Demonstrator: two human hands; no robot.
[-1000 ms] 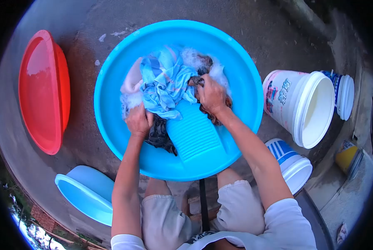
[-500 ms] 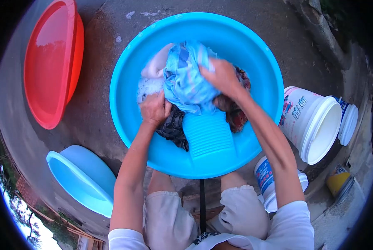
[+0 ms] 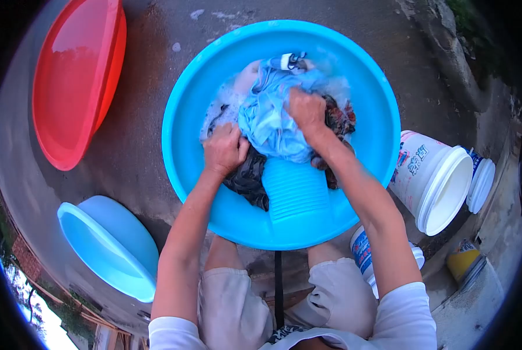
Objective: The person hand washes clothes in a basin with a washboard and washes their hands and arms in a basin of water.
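Note:
A light blue garment [image 3: 272, 125] lies bunched in soapy water inside a large blue washbasin [image 3: 179, 125], at the top of its ribbed washboard [image 3: 297, 189]. My right hand [image 3: 307, 111] is closed on the garment's right side. At its left edge, my left hand [image 3: 224, 149] is closed with the cloth against its fingers. Below my left hand is a dark garment [image 3: 246, 181]. A dark reddish patterned cloth [image 3: 339, 119] lies to the right of my right hand. A white label or tag [image 3: 285, 61] shows at the top of the pile.
A red basin [image 3: 68, 87] stands at the upper left and a smaller light blue basin [image 3: 109, 248] at the lower left. White buckets [image 3: 430, 181] lie on the right. A yellow container [image 3: 464, 262] is at the lower right.
My right hand has turned into a closed grip on the light blue garment, and the cloth has shifted, showing the white tag at the top. The camera view has moved slightly.

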